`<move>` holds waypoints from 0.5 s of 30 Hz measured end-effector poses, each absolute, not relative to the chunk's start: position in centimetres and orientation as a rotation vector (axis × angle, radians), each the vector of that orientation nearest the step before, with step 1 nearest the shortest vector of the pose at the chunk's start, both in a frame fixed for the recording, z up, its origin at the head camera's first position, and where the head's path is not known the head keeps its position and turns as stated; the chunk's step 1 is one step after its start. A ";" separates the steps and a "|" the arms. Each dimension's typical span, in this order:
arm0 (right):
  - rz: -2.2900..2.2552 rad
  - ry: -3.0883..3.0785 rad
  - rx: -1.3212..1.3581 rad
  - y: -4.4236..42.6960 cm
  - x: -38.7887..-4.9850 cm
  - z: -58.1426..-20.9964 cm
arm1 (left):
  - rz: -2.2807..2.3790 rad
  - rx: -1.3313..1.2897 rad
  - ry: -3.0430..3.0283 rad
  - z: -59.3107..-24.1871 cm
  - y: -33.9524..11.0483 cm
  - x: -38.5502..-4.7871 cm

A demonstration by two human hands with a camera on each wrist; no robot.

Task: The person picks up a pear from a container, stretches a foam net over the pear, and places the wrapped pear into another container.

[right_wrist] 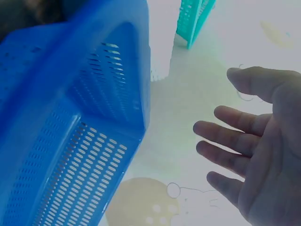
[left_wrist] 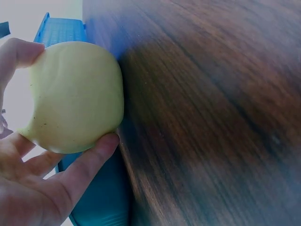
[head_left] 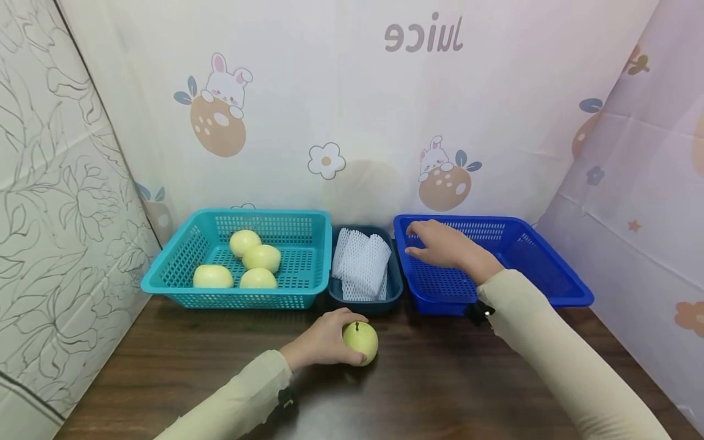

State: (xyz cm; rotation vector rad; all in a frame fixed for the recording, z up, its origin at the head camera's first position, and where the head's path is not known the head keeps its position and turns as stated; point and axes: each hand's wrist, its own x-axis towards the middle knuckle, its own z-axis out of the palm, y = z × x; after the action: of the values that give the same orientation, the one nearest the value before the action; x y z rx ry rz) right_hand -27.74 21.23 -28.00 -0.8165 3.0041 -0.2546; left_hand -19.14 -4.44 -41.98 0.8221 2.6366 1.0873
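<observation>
A round yellow-green pear (head_left: 362, 343) with a dark stem is held by my left hand (head_left: 321, 340), thumb and fingers spread round its side. It is low over the table, in front of a small dark-teal basket (head_left: 365, 307); whether it touches the wood I cannot tell. In the left wrist view the pear (left_wrist: 77, 96) is close up between thumb and fingers. White foam net sleeves (head_left: 363, 264) lie in the small basket. Over the left part of the blue basket (head_left: 550, 269) hovers my right hand (head_left: 442, 244), empty, its fingers (right_wrist: 230, 136) spread and loosely bent.
On the left a turquoise basket (head_left: 231, 293) holds several pale yellow pears (head_left: 261, 259). The three baskets stand side by side at the back of the dark wooden table (head_left: 429, 391), against a printed curtain (head_left: 363, 91). A patterned panel (head_left: 60, 201) bounds the left side.
</observation>
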 end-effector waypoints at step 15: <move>-0.522 2.839 -0.628 18.8 -34.3 -27.9 | 1.114 0.880 2.634 -42.2 -4.4 -19.5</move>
State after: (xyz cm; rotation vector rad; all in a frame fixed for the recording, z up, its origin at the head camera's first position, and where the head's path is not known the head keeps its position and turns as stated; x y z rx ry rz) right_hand -34.33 18.81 -27.87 -0.6281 2.8387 -0.5218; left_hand -19.47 -4.39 -42.22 0.8796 2.6341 1.1144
